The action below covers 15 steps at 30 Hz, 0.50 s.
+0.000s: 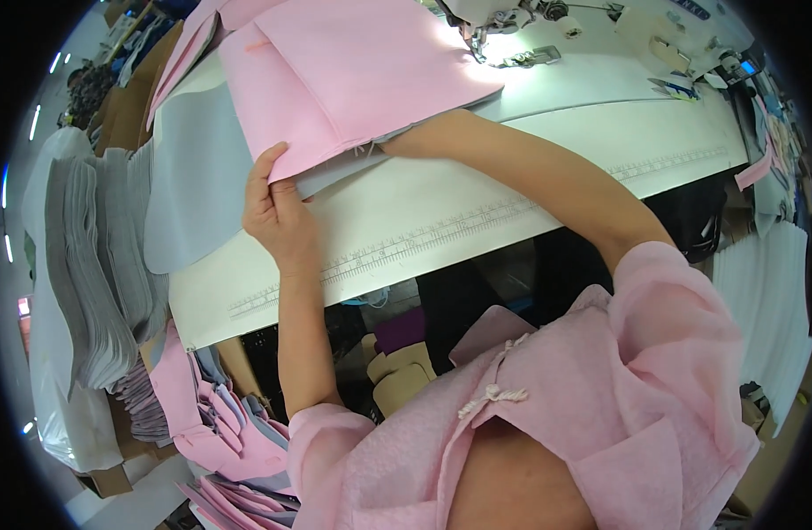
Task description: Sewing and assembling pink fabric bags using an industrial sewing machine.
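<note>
White tabletop [397, 225] fills most of the middle, and the pink panel [362, 66] lies across its far side, straight ahead of the person and mostly beyond both hands. The near edge is the bit that matters imo: it slants up and rightward, from a near left corner to one close by the sewing machine [503, 12]. Long axis of the whole piece? Can't call it, the far end is cut off at the top of the view. A grey sheet [198, 168] pokes out from under its left side, and there's more grey below the near edge, though no clue if it's the same piece. As for the hands, the left hand [280, 212] has a narrow pinch on that near left corner, while the right hand [410, 139] is tucked under the near edge, so its fingers are covered and I can't tell if they're spread or gripping. The right one is nearer the presser foot [478, 49], which is just beside the panel's right edge, but the glare there is brutal so don't ask me if they touch. Tiniest thing: some loose white threads [362, 148] at the near edge between the hands, too fine to make out properly
</note>
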Available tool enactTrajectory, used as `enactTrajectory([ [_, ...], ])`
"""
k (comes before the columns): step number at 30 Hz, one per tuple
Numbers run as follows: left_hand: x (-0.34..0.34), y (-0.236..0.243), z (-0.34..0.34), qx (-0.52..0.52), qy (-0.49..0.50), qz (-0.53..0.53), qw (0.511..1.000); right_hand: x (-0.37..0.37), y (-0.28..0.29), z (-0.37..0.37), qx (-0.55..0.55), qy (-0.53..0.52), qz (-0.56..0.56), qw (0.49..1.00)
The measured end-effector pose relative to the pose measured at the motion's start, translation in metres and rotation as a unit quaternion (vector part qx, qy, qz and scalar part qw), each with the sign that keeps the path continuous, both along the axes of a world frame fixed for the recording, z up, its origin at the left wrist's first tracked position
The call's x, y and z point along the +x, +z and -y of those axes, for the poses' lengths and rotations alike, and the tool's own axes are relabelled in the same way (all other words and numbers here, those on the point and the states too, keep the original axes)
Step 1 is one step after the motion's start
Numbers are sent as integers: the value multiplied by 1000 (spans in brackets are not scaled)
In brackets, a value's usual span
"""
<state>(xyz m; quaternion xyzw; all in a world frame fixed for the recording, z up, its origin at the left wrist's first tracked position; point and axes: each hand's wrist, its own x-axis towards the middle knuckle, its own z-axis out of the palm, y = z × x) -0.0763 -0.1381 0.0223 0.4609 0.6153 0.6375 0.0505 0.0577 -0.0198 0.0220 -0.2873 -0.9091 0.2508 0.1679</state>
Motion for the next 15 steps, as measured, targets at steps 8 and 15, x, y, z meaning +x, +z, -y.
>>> enactTrajectory([
  [8, -12, 8, 10, -172, 202, -524, 810, -5, -4, 0, 4, 129, 93, 987],
  [15, 69, 4, -58, -159, 36, -613, 773, 81, -17, 13, 253, 61, -21, 965],
])
